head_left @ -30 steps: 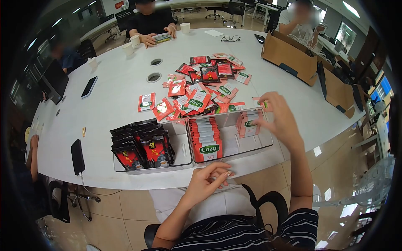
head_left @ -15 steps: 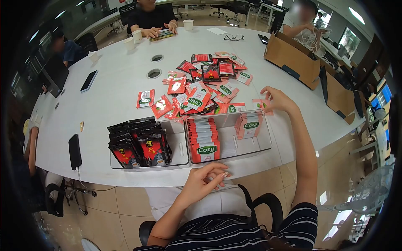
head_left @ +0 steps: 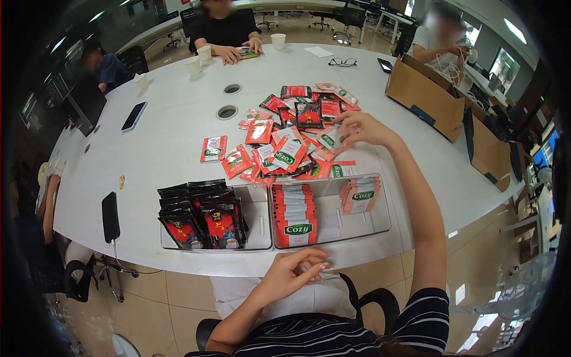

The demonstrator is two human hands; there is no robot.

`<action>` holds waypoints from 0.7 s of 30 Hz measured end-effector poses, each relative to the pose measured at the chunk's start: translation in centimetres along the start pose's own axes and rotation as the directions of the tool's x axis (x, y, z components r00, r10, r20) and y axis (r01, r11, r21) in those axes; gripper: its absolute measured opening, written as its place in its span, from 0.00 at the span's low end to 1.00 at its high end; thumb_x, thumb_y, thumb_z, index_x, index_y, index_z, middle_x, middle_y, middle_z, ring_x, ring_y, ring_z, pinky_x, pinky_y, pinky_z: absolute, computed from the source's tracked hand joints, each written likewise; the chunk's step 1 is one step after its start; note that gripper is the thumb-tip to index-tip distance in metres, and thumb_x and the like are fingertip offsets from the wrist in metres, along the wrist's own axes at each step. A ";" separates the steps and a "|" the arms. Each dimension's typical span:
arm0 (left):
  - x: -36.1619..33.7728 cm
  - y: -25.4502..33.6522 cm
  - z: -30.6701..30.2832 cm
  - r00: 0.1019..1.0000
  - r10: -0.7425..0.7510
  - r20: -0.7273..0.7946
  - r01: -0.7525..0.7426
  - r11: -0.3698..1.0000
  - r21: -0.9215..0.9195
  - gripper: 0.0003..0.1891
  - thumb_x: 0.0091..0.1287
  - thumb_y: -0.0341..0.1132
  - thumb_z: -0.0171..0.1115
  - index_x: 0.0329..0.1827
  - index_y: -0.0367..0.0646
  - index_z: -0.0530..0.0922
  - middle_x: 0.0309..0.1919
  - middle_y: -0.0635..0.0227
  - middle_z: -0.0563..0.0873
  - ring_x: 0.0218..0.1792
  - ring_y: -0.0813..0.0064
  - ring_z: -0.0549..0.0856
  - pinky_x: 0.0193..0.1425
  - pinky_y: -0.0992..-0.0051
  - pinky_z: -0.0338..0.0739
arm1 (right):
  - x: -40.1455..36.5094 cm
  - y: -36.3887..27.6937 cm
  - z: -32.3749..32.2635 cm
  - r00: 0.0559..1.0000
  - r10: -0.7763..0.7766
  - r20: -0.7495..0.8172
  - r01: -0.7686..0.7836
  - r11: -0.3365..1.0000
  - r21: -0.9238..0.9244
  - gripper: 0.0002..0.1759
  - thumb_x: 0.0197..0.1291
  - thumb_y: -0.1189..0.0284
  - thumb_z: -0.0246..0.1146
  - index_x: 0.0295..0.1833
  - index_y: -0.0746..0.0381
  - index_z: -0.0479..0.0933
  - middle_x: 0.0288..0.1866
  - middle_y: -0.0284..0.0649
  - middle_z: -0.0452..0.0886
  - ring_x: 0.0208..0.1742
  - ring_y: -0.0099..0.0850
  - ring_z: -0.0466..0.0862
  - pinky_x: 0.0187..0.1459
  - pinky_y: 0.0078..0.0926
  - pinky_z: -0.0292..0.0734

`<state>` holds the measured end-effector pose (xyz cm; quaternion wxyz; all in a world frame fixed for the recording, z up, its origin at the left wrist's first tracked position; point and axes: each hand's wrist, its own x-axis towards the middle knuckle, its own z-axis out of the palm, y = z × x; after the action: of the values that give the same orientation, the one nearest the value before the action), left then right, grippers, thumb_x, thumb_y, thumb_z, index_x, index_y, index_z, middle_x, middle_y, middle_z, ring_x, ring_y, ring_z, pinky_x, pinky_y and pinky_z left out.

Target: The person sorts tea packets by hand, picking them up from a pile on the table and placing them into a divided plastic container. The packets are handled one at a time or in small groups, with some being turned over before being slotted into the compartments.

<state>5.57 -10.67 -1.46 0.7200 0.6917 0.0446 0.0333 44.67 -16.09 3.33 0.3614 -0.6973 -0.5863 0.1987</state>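
Note:
My right hand (head_left: 364, 129) reaches over the right side of a loose pile of sachets, thumb and fingers apart, beside a Cozy sachet (head_left: 328, 141). The fingers partly hide what lies beneath them. Resting near my lap at the table's front edge, my left hand (head_left: 292, 273) has loosely bent fingers and holds nothing. Between me and the pile stands a clear bin (head_left: 380, 226) with a row of red-and-white Cozy sachets (head_left: 297, 223) on its left and a smaller stack (head_left: 360, 195) at its right. A second clear bin (head_left: 260, 238) holds black-and-red coffee sachets (head_left: 223, 226).
Two phones (head_left: 110, 217) (head_left: 134, 116) lie on the left of the white table (head_left: 172, 137). Glasses (head_left: 342, 62), paper cups (head_left: 278, 41) and open cardboard boxes (head_left: 425, 101) sit farther back. A person (head_left: 223, 30) handles packets across the table; others sit left and right.
My right hand has moved away from the bin's back right corner, up and left to the pile. The sachet by its fingers no longer shows there. My left hand stays put; the view shifts slightly.

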 end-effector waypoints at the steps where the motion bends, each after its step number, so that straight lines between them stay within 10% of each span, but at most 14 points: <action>1: 0.0 0.2 0.0 1.000 -0.007 -0.003 0.007 1.000 -0.003 0.11 0.68 0.28 0.60 0.51 0.34 0.77 0.38 0.63 0.88 0.31 0.83 0.85 0.31 0.84 0.79 | 1.0 0.3 0.3 0.997 -0.027 0.068 0.029 0.999 -0.036 0.13 0.43 0.73 0.74 0.36 0.61 0.78 0.52 0.33 0.76 0.53 0.26 0.74 0.54 0.26 0.70; 9: 0.0 0.2 0.0 1.000 -0.014 -0.004 0.014 1.000 -0.017 0.12 0.69 0.32 0.59 0.54 0.41 0.78 0.34 0.72 0.88 0.30 0.84 0.86 0.32 0.84 0.78 | 2.3 -0.3 1.5 0.951 0.223 0.216 -0.189 0.968 -0.167 0.42 0.31 0.71 0.79 0.58 0.58 0.70 0.54 0.33 0.75 0.53 0.28 0.71 0.55 0.25 0.67; 21: 0.1 0.2 -0.2 0.999 -0.030 0.036 0.031 0.999 -0.023 0.13 0.68 0.28 0.57 0.55 0.40 0.78 0.40 0.68 0.87 0.33 0.84 0.85 0.31 0.85 0.76 | 2.7 -1.9 2.2 0.932 0.085 0.352 -0.012 0.979 -0.204 0.54 0.30 0.73 0.76 0.72 0.45 0.65 0.56 0.41 0.77 0.55 0.38 0.75 0.58 0.29 0.68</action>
<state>5.68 -10.44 -1.26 0.7292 0.6830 0.0417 0.0105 42.51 -12.83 3.65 0.1720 -0.6961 -0.6417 0.2723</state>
